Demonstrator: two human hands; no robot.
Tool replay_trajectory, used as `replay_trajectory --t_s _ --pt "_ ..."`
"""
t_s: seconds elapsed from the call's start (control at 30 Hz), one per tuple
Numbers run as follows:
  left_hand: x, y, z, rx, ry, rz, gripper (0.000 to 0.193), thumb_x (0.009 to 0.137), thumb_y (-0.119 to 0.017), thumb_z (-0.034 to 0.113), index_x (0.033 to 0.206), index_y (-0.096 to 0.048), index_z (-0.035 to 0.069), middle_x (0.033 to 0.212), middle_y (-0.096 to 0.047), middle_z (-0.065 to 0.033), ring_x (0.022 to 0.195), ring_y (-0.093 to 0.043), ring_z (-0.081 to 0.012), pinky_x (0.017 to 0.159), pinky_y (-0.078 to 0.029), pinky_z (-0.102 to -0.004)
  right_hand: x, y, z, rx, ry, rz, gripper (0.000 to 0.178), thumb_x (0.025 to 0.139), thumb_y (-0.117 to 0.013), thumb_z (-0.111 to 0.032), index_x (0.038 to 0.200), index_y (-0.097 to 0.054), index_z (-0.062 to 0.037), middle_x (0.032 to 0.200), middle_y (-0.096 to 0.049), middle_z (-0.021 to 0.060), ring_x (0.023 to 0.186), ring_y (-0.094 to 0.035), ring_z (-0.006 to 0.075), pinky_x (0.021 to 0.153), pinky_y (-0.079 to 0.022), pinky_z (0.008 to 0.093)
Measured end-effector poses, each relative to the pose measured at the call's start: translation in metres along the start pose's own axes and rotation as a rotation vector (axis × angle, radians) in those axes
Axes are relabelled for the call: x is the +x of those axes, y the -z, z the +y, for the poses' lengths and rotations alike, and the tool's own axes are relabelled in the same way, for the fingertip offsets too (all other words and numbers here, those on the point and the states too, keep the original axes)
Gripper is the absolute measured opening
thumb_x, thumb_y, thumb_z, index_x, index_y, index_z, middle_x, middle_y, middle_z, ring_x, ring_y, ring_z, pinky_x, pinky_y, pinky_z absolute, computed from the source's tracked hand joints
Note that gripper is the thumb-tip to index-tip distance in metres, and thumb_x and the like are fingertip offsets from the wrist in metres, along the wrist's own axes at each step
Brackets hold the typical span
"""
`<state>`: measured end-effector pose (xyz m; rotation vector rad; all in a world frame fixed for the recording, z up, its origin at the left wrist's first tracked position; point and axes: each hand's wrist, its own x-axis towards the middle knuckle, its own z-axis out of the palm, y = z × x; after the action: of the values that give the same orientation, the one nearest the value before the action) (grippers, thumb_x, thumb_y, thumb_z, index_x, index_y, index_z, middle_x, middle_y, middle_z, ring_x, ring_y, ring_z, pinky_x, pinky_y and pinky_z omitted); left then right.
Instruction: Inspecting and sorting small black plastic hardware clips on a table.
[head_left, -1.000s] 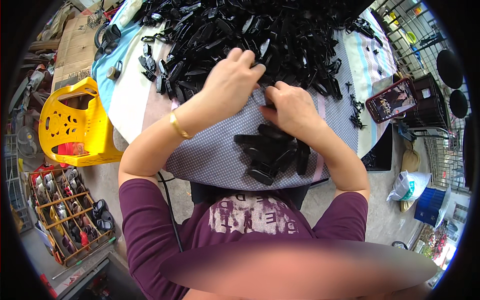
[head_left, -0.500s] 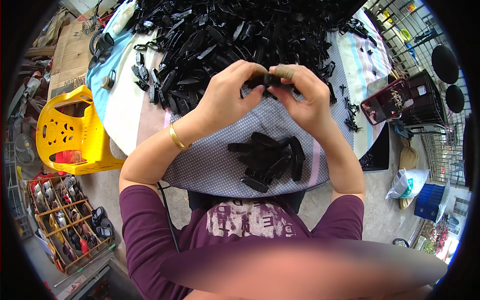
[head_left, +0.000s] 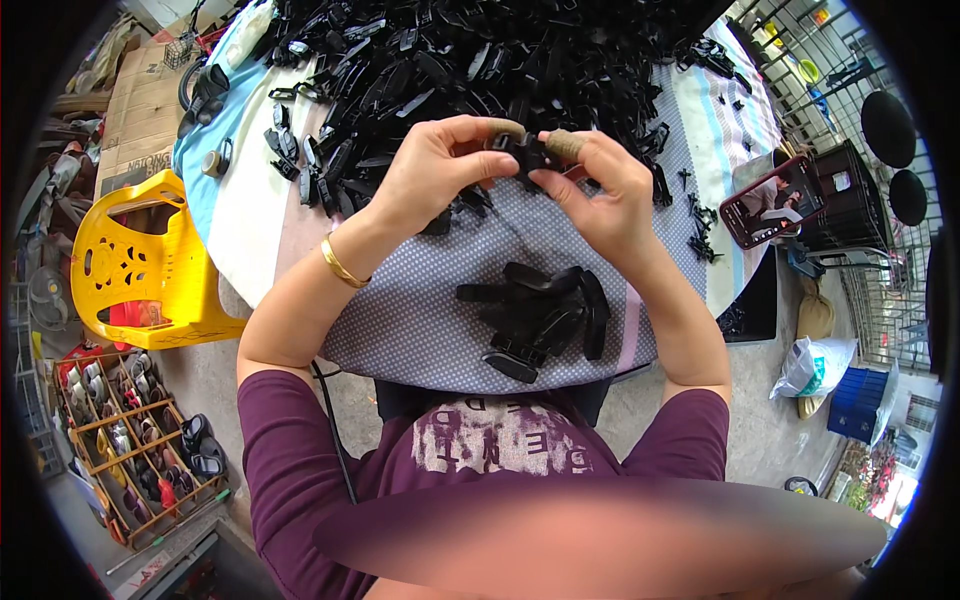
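Over the far half of the round table (head_left: 400,320), my two hands meet at a small black plastic piece (head_left: 527,158). My left hand (head_left: 430,172) pinches its left side between thumb and index finger. From the other side my right hand (head_left: 612,195) grips it the same way. Tan wrapping covers both index fingers. The exact kind of the piece cannot be made out. Behind the hands spreads a big heap of black plastic parts (head_left: 400,85). Nearer to me lies a smaller group of elongated black parts (head_left: 550,325).
A phone (head_left: 772,203) with a lit screen stands tilted at the right, by a black crate (head_left: 848,195). Tiny black bits (head_left: 703,225) lie beside it. On the left are a yellow plastic chair (head_left: 150,260), a round container (head_left: 216,158) and a shoe rack (head_left: 140,440).
My left hand has shifted slightly left and turned, with its thumb now along the piece. The right hand has barely moved. A different picture shows on the phone screen.
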<state>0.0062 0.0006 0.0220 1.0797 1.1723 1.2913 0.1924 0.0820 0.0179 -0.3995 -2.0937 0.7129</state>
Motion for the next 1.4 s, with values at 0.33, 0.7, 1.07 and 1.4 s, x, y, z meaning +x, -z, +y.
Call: replay_trajectory --t_s 0.33,0.7,1.07,1.4 --pt "-0.004 -0.009 -0.01 0.034 -0.124 0.086 0.035 0.08 -0.067 0.001 0.114 -0.06 -0.003 0.107 -0.064 -0.0097 0.092 -0.062 -0.0118 0.08 -0.051 -0.0223 -0.003 -0.003 -0.004 0.014 -0.036 -0.08 0.028 0.073 -0.073 -0.002 0.099 -0.065 0.0032 0.09 -0.064 0.011 0.073 -0.064 0.015 0.063 -0.053 0.0232" --pt "-0.005 -0.018 -0.012 -0.124 -0.224 0.015 0.035 0.088 -0.059 0.007 0.122 -0.055 -0.001 0.11 -0.063 -0.0106 0.101 -0.059 -0.0149 0.092 -0.046 -0.0276 -0.005 -0.009 -0.004 0.372 -0.491 -0.27 0.033 0.078 -0.073 -0.013 0.104 -0.061 0.0039 0.085 -0.063 0.0043 0.075 -0.06 0.0089 0.066 -0.051 0.0227" --pt "-0.009 -0.008 -0.013 0.082 -0.322 -0.068 0.022 0.085 -0.058 -0.002 0.106 -0.064 -0.003 0.098 -0.062 -0.0061 0.093 -0.06 -0.0145 0.088 -0.046 -0.0246 -0.012 -0.014 -0.01 0.035 -0.133 -0.158 0.023 0.075 -0.072 -0.006 0.095 -0.063 0.0035 0.075 -0.062 0.0099 0.064 -0.061 0.0132 0.056 -0.049 0.0242" --pt "-0.009 -0.017 -0.012 0.325 -0.333 0.083 0.027 0.082 -0.062 -0.002 0.109 -0.063 -0.002 0.096 -0.062 -0.005 0.085 -0.06 -0.0106 0.08 -0.048 -0.0216 0.003 0.009 0.0 -0.112 -0.094 -0.348 0.04 0.068 -0.078 -0.019 0.101 -0.064 -0.0015 0.079 -0.063 0.0111 0.06 -0.06 0.0146 0.055 -0.048 0.0266"
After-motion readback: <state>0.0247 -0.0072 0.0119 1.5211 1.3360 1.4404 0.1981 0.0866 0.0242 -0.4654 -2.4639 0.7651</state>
